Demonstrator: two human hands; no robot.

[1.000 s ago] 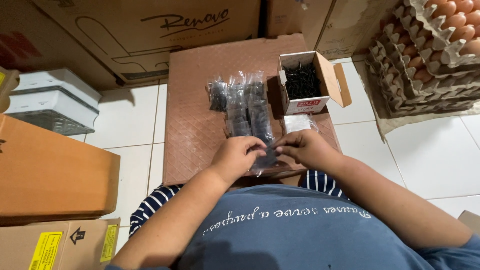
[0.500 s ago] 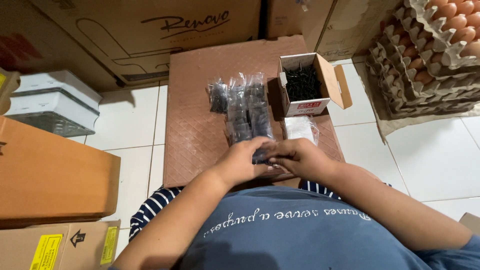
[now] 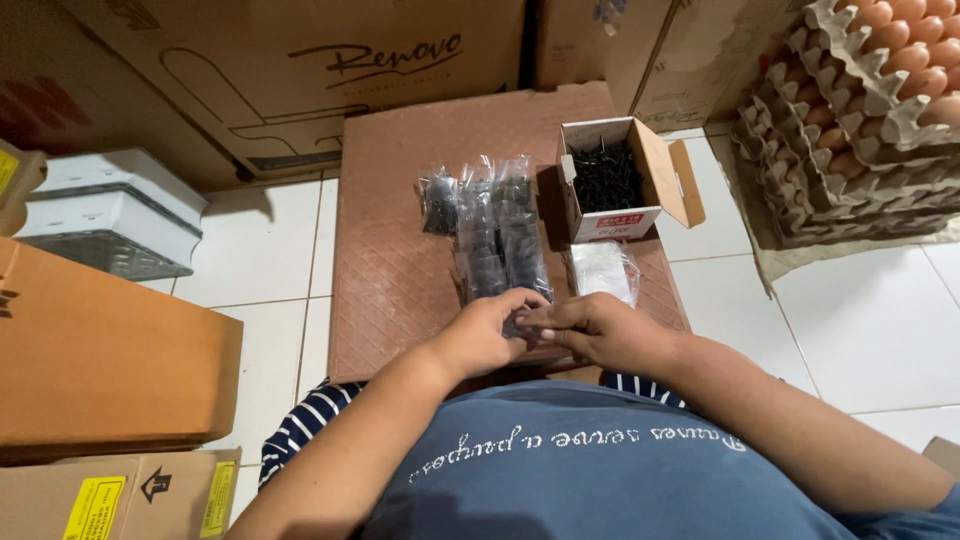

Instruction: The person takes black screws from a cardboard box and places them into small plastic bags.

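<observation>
Both hands meet at the near edge of the brown board [image 3: 400, 250], which lies on the tiled floor [image 3: 860, 320]. The left hand [image 3: 482, 335] and the right hand [image 3: 598, 330] are closed together on a small clear bag of black screws [image 3: 522, 322], pinching its end between the fingertips. Just beyond the hands, a row of filled bags [image 3: 490, 225] lies on the board, and to the right of it stands an open carton of loose black screws [image 3: 607, 178] with a bundle of empty clear bags [image 3: 603, 270] near it. Far right, egg trays [image 3: 860, 110] are stacked. I think the thin plastic can tear on the sharp screw points if the fingers press too hard, and screws can then spill over the board edge onto the floor.
</observation>
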